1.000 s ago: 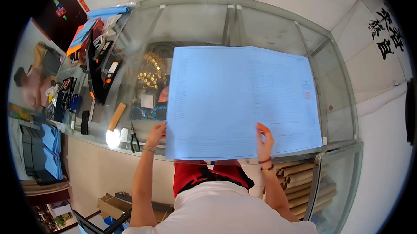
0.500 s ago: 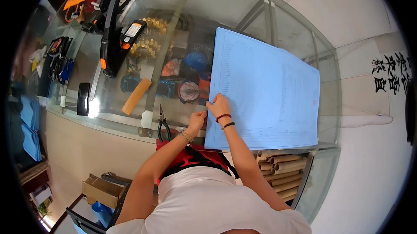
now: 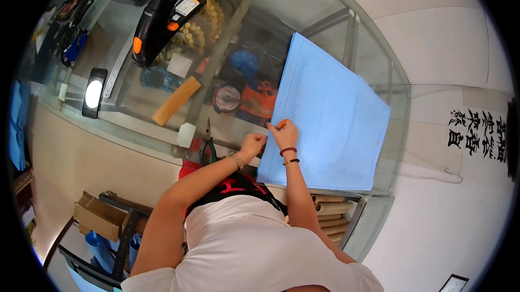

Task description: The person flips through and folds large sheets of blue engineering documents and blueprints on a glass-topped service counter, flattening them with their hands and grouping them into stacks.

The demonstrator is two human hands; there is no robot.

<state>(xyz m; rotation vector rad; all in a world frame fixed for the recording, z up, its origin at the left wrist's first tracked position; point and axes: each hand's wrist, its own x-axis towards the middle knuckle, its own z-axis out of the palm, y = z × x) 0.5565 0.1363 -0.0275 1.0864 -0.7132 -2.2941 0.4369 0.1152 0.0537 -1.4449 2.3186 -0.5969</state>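
A stack of large light-blue printed sheets (image 3: 336, 124) lies on a glass-topped counter. At its left edge my right hand (image 3: 285, 134) is closed, the fingers pinched together over the paper's border; a small orange patch shows at the fingertips. Just left of that edge my left hand (image 3: 253, 147) is curled into a fist, close to the right hand but apart from it. What either hand pinches is too small or hidden to make out. Dark-handled pliers (image 3: 207, 148) lie left of my left wrist, with their jaws pointing away from me.
Left on the counter are a curved wooden strip (image 3: 177, 100), a black-and-orange handheld device (image 3: 154, 26), a steel ruler (image 3: 117, 67) and a phone (image 3: 95, 92). Cardboard tubes (image 3: 331, 213) lie under the counter's near right side. A cardboard box (image 3: 100, 215) stands at lower left.
The view has turned, so the counter and the things on it appear shifted and tilted. Both hands stay closed at the left edge of the blue sheets.
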